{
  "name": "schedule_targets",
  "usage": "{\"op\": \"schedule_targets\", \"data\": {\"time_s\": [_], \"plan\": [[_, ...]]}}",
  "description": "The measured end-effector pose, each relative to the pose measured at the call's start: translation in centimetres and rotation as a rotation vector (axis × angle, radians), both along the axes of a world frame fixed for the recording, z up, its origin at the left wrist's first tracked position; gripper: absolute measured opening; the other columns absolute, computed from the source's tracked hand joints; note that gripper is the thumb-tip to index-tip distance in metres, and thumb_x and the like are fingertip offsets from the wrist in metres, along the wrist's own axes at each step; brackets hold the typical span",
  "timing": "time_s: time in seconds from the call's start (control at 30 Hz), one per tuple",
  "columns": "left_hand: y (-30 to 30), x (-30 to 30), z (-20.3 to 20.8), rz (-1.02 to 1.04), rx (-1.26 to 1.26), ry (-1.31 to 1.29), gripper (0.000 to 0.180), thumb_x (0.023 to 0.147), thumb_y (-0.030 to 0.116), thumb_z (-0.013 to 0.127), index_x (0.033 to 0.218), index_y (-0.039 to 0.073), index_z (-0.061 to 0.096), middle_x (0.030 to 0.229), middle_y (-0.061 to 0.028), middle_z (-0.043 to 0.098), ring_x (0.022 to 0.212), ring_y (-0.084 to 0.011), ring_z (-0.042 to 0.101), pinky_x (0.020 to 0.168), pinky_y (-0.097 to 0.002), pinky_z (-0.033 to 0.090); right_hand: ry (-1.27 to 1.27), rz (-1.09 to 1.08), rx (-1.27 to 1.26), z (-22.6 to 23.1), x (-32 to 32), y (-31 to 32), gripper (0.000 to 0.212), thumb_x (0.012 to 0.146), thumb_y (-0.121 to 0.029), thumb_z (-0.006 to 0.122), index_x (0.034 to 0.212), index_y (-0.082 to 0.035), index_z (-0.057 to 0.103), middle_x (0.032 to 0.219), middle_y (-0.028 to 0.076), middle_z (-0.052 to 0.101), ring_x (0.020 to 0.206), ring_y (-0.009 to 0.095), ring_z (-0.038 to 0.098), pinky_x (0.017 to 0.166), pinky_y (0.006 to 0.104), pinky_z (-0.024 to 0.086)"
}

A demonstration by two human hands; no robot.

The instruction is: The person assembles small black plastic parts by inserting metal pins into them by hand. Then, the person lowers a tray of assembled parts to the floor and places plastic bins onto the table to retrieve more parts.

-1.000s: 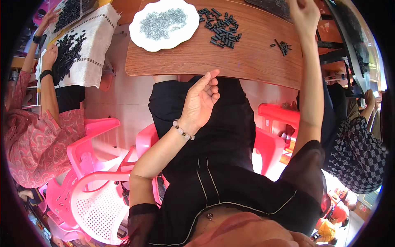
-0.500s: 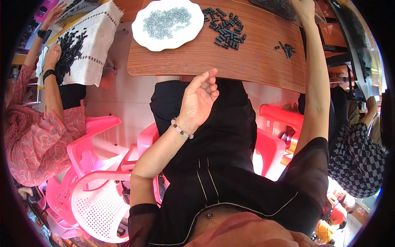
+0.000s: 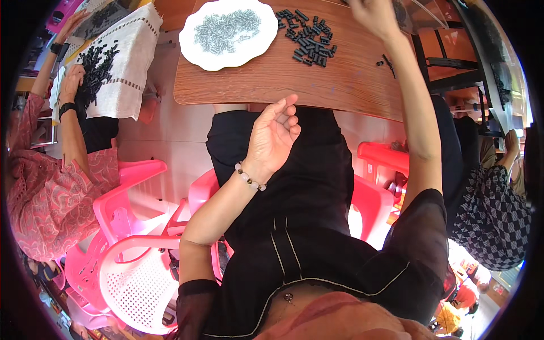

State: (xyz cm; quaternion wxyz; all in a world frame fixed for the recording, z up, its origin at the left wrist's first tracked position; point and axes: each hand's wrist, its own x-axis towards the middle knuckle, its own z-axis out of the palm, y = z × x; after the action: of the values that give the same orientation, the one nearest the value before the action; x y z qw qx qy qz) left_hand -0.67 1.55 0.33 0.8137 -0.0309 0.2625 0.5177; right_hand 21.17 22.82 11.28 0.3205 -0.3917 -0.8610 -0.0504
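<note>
My left hand (image 3: pixel 274 133) rests palm up above my lap, just off the near edge of the wooden table (image 3: pixel 238 88). Its fingers are loosely curled, and the bare palm holds nothing. Far across the tabletop, my right hand (image 3: pixel 374 16) is smeared by motion and partly cut by the top edge, so its fingers and anything in them cannot be made out. A loose pile of short black tubes (image 3: pixel 310 42) lies to its left. Further left sits a white scalloped plate (image 3: pixel 190 50) with many small clear pieces (image 3: pixel 224 31) on it.
A few more black pieces (image 3: pixel 390 65) lie partly behind my right forearm. At left, a person's hand (image 3: pixel 71 79) touches black pieces (image 3: pixel 97 68) on a white cloth (image 3: pixel 127 85). Pink plastic chairs (image 3: pixel 139 241) stand around me. Another person in checkered clothing (image 3: pixel 493 215) sits at right.
My right hand has swung left along the far side of the table, and its forearm now covers part of the small group of black pieces. My left hand stays put.
</note>
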Motion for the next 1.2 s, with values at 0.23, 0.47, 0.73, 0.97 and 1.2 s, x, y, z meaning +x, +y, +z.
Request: {"op": "schedule_targets", "data": {"time_s": [0.23, 0.47, 0.73, 0.97, 1.2], "plan": [[-0.2, 0.0, 0.0, 0.001, -0.003, -0.008, 0.025, 0.093, 0.018, 0.059, 0.112, 0.001, 0.06, 0.083, -0.0005, 0.055, 0.072, -0.0122, 0.05, 0.067, -0.0256, 0.044, -0.146, 0.232, -0.252, -4.0, -4.5, 0.9, 0.03, 0.088, 0.0, 0.048, 0.115, -0.003, 0.06, 0.112, 0.015, 0.063, 0.105, 0.035, 0.052, 0.092, 0.0424, 0.043], [0.2, -0.6, 0.4, -0.006, -0.002, -0.029, 0.029, 0.094, 0.02, 0.058, 0.115, 0.0, 0.059, 0.085, -0.0003, 0.059, 0.069, -0.0117, 0.051, 0.064, -0.0243, 0.044, -0.215, 0.339, -0.355, -6.1, -4.7, 3.3, 0.048, 0.078, 0.009, 0.041, 0.122, -0.004, 0.059, 0.127, 0.016, 0.058, 0.108, 0.036, 0.052, 0.092, 0.043, 0.044], [2.6, -2.5, 1.9, 0.032, 0.076, -0.133, 0.046, 0.098, 0.026, 0.051, 0.131, -0.006, 0.044, 0.127, -0.0203, 0.057, 0.102, -0.0211, 0.063, 0.089, -0.0317, 0.054, -0.158, 0.357, -0.424, -6.0, -3.8, 2.7, 0.039, 0.085, 0.005, 0.046, 0.121, -0.003, 0.06, 0.126, 0.016, 0.06, 0.105, 0.036, 0.055, 0.092, 0.0435, 0.044], [1.8, -1.5, 0.4, -0.006, 0.125, -0.13, 0.039, 0.099, 0.022, 0.05, 0.129, -0.003, 0.05, 0.11, -0.0119, 0.065, 0.092, -0.0193, 0.064, 0.083, -0.0316, 0.053, -0.048, 0.134, -0.492, -4.4, -2.5, 2.2, 0.018, 0.086, -0.005, 0.059, 0.102, -0.001, 0.064, 0.102, 0.019, 0.065, 0.091, 0.035, 0.061, 0.077, 0.0419, 0.05], [1.2, -0.7, 0.8, -0.004, 0.15, 0.059, 0.038, 0.098, 0.028, 0.05, 0.124, 0.001, 0.055, 0.089, -0.003, 0.064, 0.075, -0.0105, 0.057, 0.071, -0.0253, 0.05, -0.075, 0.202, -0.399, -5.0, -1.8, 2.6, 0.014, 0.082, -0.002, 0.06, 0.095, 0.0, 0.066, 0.09, 0.018, 0.066, 0.088, 0.035, 0.062, 0.076, 0.0414, 0.05]]}}
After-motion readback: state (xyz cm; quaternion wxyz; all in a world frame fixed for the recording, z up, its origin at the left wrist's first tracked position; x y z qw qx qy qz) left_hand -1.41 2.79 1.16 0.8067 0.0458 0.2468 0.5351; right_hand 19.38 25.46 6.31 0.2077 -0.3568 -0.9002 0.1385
